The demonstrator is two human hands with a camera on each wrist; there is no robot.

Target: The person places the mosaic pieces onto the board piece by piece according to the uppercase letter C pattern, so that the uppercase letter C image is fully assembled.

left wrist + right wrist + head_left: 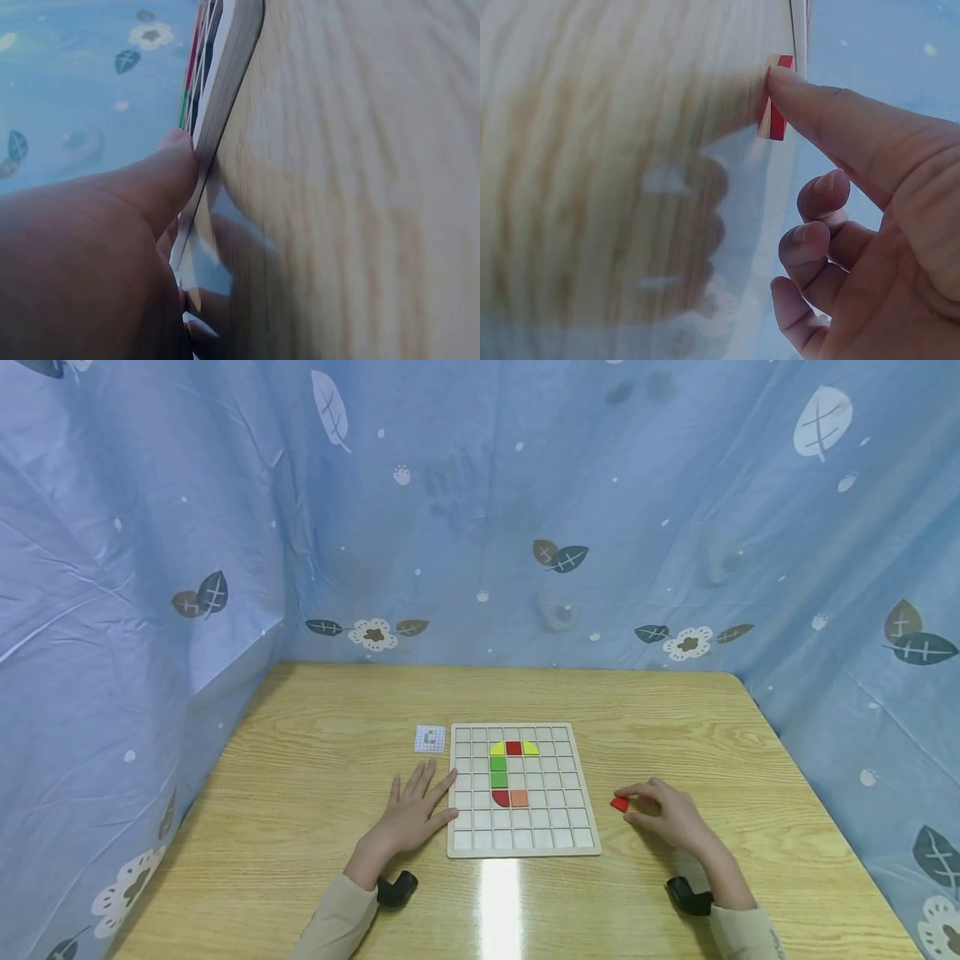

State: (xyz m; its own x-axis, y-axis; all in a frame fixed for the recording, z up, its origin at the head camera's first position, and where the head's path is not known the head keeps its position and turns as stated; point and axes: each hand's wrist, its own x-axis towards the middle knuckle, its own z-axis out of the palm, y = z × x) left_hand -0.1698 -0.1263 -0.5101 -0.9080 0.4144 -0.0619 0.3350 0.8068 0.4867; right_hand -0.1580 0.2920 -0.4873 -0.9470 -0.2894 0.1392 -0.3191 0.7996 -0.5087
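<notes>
A pale gridded board point(540, 842) lies on the table with coloured tiles in a C-like shape. Its top row has a dark red square point(513, 747) between two yellow rounded tiles point(531, 748). Below at left come two green squares point(498, 780), then a dark red rounded tile point(500, 798) beside an orange square point(519, 798). My left hand point(408, 820) rests with spread fingers at the board's left edge, thumb touching it. Right of the board, my right hand point(670, 814) pinches a red tile point(777, 112) at the tabletop between thumb and index finger; the other fingers curl loosely.
A small card point(430, 739) printed with a grid and a similar shape lies left of the board's upper corner. Black wrist devices point(397, 889) sit at both wrists. A blue patterned curtain point(480, 527) encloses the wooden table point(337, 710) at the back and sides.
</notes>
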